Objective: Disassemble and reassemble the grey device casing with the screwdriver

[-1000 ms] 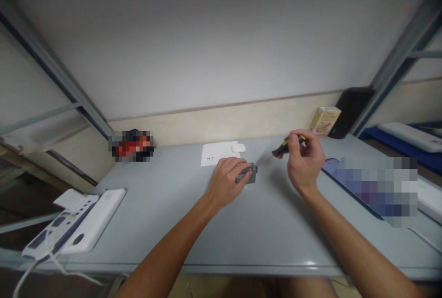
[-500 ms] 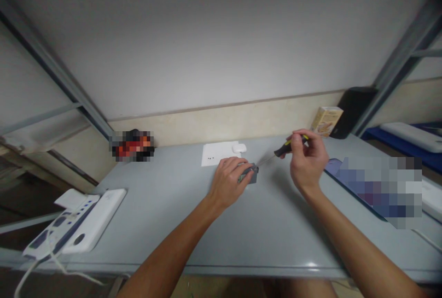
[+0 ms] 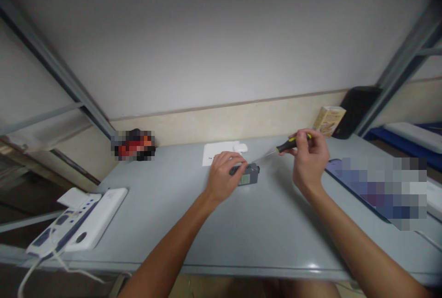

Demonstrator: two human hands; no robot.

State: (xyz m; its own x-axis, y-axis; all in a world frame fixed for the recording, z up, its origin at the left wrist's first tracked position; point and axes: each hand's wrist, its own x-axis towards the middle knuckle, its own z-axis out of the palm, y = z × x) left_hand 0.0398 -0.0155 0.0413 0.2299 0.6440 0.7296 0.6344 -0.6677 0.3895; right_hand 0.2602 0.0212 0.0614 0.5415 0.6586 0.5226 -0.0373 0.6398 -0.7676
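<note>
My left hand (image 3: 224,177) rests on the grey table (image 3: 241,224) with its fingers closed round the left end of a small dark grey box (image 3: 247,174). My right hand (image 3: 309,155) pinches a small screwdriver (image 3: 288,144) with a black and yellow handle. Its thin shaft points left and slightly down, with the tip in the air a little above and to the right of the box. Behind the box lies a white sheet (image 3: 219,151) with a small white piece (image 3: 241,147) at its right edge.
A white and blue power strip (image 3: 69,224) with a white block beside it sits at the table's front left corner. A yellow carton (image 3: 328,120) and a black object (image 3: 357,109) stand at the back right. Metal frame bars rise on both sides.
The screwdriver tip has lifted up and away from the box. My left hand has shifted back and turned the box so more of its face shows.
</note>
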